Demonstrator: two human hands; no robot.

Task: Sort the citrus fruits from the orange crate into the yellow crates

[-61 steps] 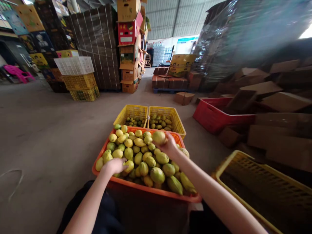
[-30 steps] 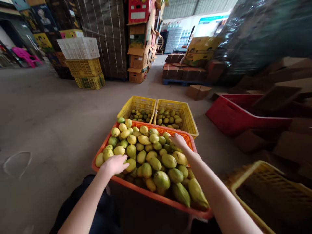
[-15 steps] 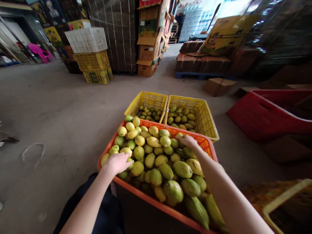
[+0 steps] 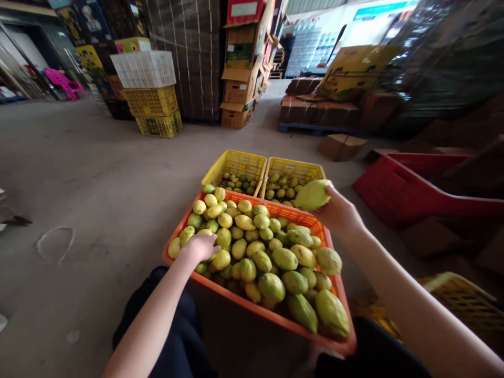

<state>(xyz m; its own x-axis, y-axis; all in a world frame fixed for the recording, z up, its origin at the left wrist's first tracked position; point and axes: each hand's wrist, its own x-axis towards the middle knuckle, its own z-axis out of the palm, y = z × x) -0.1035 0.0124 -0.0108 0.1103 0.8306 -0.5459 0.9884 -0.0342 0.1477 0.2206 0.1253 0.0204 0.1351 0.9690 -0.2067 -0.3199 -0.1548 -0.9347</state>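
Note:
A large yellow-green lemon is in my right hand, closed around its right end, above the far right corner of an orange crate. Heaped in that crate are lemons from yellow to green, small ones mostly on the left and bigger ones on the right. My left hand rests on the left part of the heap, fingers loosely spread over the fruit; its fingertips are partly hidden. Just beyond stand two yellow crates, the left one and the right one, each with lemons in the bottom.
To the right stands a red bin, with a yellow basket nearer me. A cardboard box lies on the floor ahead. Farther back are stacked crates, piled cartons and a loaded blue pallet.
My right hand has risen out of the heap and moved right, bringing up a large lemon. My left hand stays on the fruit at the left, its fingers slightly shifted.

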